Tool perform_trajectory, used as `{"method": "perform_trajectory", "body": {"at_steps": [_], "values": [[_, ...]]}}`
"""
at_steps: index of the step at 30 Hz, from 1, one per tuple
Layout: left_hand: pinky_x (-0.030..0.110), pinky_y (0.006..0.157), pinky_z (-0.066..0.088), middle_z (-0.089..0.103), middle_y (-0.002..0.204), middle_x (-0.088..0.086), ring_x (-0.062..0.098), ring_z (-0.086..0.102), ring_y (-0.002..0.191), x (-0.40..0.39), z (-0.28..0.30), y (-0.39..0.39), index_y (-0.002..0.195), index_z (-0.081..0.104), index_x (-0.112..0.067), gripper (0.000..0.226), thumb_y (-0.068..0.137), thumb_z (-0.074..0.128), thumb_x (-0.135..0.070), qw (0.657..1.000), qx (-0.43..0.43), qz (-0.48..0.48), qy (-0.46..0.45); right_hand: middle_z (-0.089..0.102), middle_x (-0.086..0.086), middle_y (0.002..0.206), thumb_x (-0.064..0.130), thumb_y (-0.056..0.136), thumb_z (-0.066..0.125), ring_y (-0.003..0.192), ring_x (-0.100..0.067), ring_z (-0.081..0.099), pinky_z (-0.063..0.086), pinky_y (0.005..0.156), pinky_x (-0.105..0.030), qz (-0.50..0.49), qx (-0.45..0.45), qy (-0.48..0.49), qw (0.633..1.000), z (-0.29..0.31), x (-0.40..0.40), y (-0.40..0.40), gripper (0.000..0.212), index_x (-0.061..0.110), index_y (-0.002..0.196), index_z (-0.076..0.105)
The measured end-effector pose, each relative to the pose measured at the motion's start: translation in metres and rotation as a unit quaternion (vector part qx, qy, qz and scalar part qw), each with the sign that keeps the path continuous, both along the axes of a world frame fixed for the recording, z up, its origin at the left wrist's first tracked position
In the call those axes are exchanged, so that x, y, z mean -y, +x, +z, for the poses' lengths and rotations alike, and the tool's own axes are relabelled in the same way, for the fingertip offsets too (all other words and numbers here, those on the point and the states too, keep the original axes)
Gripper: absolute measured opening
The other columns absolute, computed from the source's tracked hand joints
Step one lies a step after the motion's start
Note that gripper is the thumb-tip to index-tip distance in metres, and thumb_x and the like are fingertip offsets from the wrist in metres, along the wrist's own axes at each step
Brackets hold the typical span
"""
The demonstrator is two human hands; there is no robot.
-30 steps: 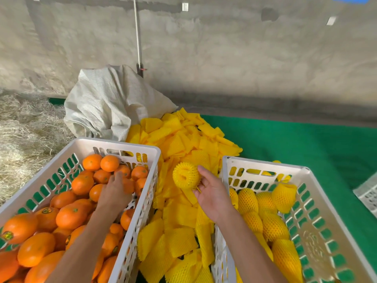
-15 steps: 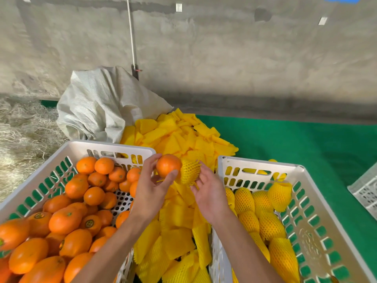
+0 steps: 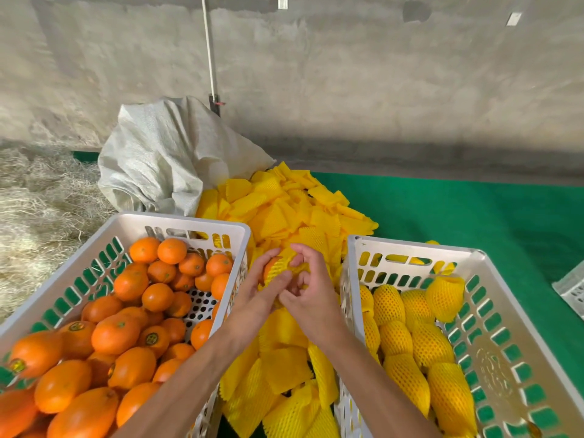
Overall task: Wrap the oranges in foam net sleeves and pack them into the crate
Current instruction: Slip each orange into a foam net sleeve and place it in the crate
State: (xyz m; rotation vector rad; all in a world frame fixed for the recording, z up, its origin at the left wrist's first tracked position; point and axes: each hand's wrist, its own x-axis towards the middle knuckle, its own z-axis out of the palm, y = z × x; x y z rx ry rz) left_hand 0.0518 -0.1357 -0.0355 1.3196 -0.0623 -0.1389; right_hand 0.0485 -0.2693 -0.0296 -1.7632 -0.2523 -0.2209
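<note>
The left crate [image 3: 177,221] is white plastic with slotted walls and holds a heap of bare oranges [image 3: 126,314]. The right crate [image 3: 417,248], of the same make, holds wrapped oranges [image 3: 398,330] in yellow net, lying in rows with their long axes running roughly front to back. Between the crates lies a pile of flat yellow foam sleeves [image 3: 284,210], and a grey woven sack [image 3: 164,153] slumps behind it. Over the pile, both hands hold one orange [image 3: 271,267] partly inside a foam net sleeve [image 3: 286,260]. The left hand [image 3: 259,295] cups the fruit, its grip curled round it; the right hand [image 3: 311,292] pinches the sleeve's edge. The orange's bare end faces left, the sleeve running rightward.
</note>
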Motion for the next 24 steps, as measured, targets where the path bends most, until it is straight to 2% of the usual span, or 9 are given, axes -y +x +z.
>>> {"method": "perform_trajectory", "body": {"at_steps": [1,3,6,9,13,15,17,20,24], "values": [[0.028,0.070,0.056,0.071,0.109,0.003,0.013,0.070,0.091,-0.001,0.001,0.002,0.136,0.060,-0.042,0.036,0.103,0.062,-0.029,0.999,-0.021,0.003,-0.024,0.048,0.013,0.123,0.018,0.082,0.076,0.075,-0.018,0.060,0.057,0.065,-0.029,-0.004,0.006,0.000,1.000,0.001,-0.002,0.000,0.079,0.049,0.142,0.036],[0.036,0.077,0.060,0.073,0.118,0.005,0.020,0.071,0.100,-0.004,0.004,0.009,0.140,0.060,-0.036,0.034,0.107,0.050,-0.032,0.993,-0.066,0.004,-0.099,0.047,0.014,0.126,0.024,0.082,0.078,0.073,-0.018,0.060,0.058,0.063,-0.029,-0.026,0.027,0.017,0.999,0.003,-0.007,-0.001,0.083,0.049,0.146,0.031],[0.051,0.094,0.056,0.067,0.136,0.009,0.031,0.067,0.121,-0.011,0.005,0.017,0.144,0.056,-0.027,0.040,0.108,0.042,-0.038,0.980,-0.099,0.010,-0.173,0.047,0.016,0.132,0.026,0.093,0.069,0.084,-0.020,0.062,0.060,0.064,-0.032,-0.088,0.051,0.040,0.994,0.004,-0.004,-0.001,0.061,0.043,0.143,0.039],[0.052,0.088,0.060,0.067,0.137,0.009,0.033,0.066,0.123,-0.013,-0.001,0.019,0.145,0.055,-0.025,0.039,0.110,0.043,-0.035,0.985,-0.088,0.031,-0.144,0.050,0.019,0.125,0.023,0.100,0.061,0.092,-0.010,0.060,0.054,0.074,-0.023,-0.111,0.034,-0.024,0.993,0.000,0.006,0.002,0.036,0.040,0.131,0.053],[0.053,0.093,0.059,0.068,0.134,0.011,0.032,0.067,0.122,-0.012,-0.006,0.018,0.142,0.057,-0.022,0.039,0.111,0.041,-0.038,0.991,-0.069,0.055,-0.097,0.062,0.016,0.124,0.034,0.103,0.058,0.104,-0.003,0.062,0.055,0.085,-0.027,-0.125,-0.016,-0.032,0.991,-0.002,0.011,0.005,0.027,0.032,0.130,0.062],[0.048,0.090,0.061,0.072,0.128,0.010,0.029,0.069,0.119,-0.012,-0.006,0.017,0.129,0.068,-0.023,0.036,0.111,0.040,-0.038,0.992,-0.065,0.075,-0.083,0.067,0.014,0.119,0.038,0.102,0.059,0.106,-0.002,0.063,0.054,0.089,-0.025,-0.138,-0.031,-0.015,0.990,-0.002,0.011,0.006,0.028,0.027,0.127,0.067],[0.042,0.084,0.063,0.075,0.122,0.007,0.026,0.071,0.115,-0.011,-0.005,0.016,0.118,0.073,-0.024,0.036,0.111,0.041,-0.039,0.990,-0.071,0.097,-0.069,0.071,0.012,0.106,0.038,0.100,0.062,0.094,0.000,0.064,0.052,0.082,-0.023,-0.128,-0.094,0.040,0.987,0.001,0.011,0.008,0.027,0.024,0.122,0.070],[0.040,0.077,0.064,0.077,0.114,0.004,0.022,0.074,0.108,-0.010,-0.003,0.017,0.117,0.070,-0.021,0.035,0.110,0.041,-0.040,0.987,-0.079,0.123,-0.061,0.058,0.008,0.068,0.035,0.097,0.067,0.056,-0.006,0.047,0.046,0.057,-0.024,-0.064,-0.224,0.216,0.948,0.010,0.012,0.009,0.019,0.025,0.112,0.072],[0.042,0.066,0.065,0.078,0.109,0.008,0.029,0.076,0.100,-0.007,0.003,0.016,0.118,0.066,-0.011,0.038,0.110,0.040,-0.038,0.982,-0.082,0.151,-0.078,0.058,0.007,0.068,0.039,0.087,0.076,0.054,-0.009,0.043,0.046,0.056,-0.025,0.029,-0.224,0.308,0.924,0.015,0.012,0.009,0.036,0.019,0.116,0.074]]}}
